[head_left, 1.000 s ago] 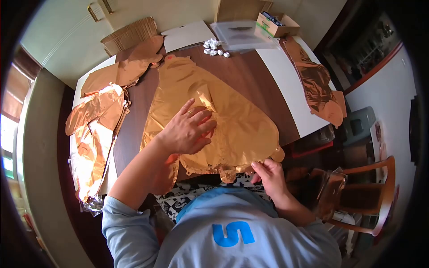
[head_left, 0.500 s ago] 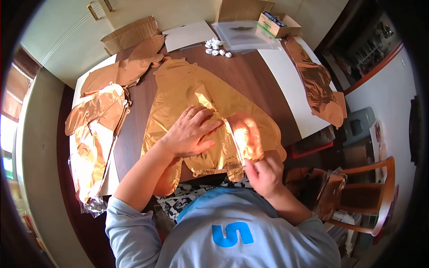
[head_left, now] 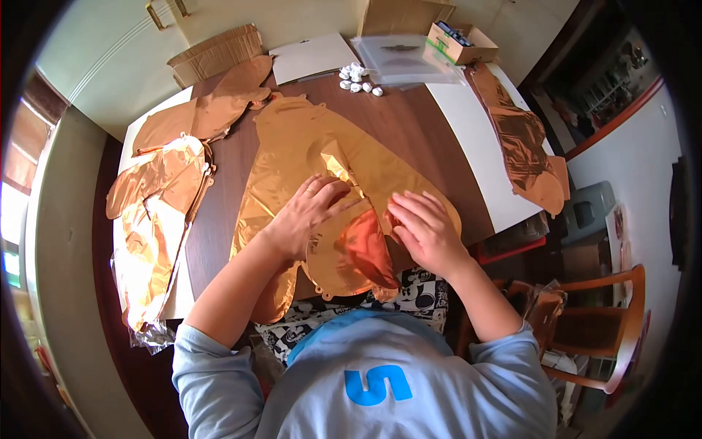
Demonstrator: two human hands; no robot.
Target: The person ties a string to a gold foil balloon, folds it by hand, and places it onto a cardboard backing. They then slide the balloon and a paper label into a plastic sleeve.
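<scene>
A large gold foil balloon (head_left: pixel 292 146) lies flat and uninflated on the table in front of me. Its right lower part is folded leftward over itself, and the folded flap (head_left: pixel 365 252) shines reddish. My left hand (head_left: pixel 307 212) rests on the middle of the foil, fingers bent and apart near the top of the fold, its thumb hidden. Just right of the folded edge is my right hand (head_left: pixel 424 230), its fingers loosely stretched toward the foil with nothing gripped.
More copper-coloured foil balloons lie at the left (head_left: pixel 161 183) and on white board at the right (head_left: pixel 512 132). Several small white pieces (head_left: pixel 355 77) sit at the back, near a clear plastic sheet (head_left: pixel 402 58) and a small box (head_left: pixel 461 44). A wooden chair (head_left: pixel 592 322) stands right.
The foil flap that my right hand was carrying has come down to the left over the balloon. My right hand has let go and moved up; my left fingers have bent.
</scene>
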